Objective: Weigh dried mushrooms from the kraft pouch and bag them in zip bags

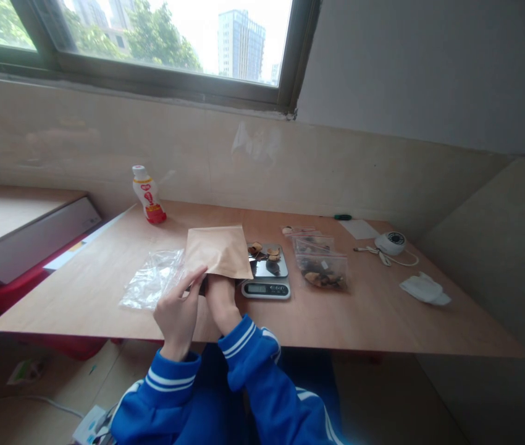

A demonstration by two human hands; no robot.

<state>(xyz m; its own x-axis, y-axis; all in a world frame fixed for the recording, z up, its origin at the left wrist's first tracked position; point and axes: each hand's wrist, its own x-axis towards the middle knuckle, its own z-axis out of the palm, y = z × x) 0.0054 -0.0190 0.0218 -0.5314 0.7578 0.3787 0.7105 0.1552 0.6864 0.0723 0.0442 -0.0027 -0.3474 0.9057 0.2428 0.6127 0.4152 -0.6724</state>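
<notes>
A brown paper bag (218,250) is tilted with its mouth toward me. My left hand (179,310) pinches the near left edge of its mouth between thumb and fingers. My right hand (222,300) reaches into the bag, so its fingers are hidden and I cannot see what they touch. Just right of the bag is a small digital scale (266,290). Dried brown and dark pieces (272,254) lie on its metal plate, partly covered by the bag. The scale's display is too small to read.
Left of the bag lies a clear plastic bag (151,278); behind it stands a drink bottle (148,194). Zip bags of dried pieces (322,272) lie right of the scale. Farther right are a white round device (390,243) with a cable and crumpled white tissue (424,288).
</notes>
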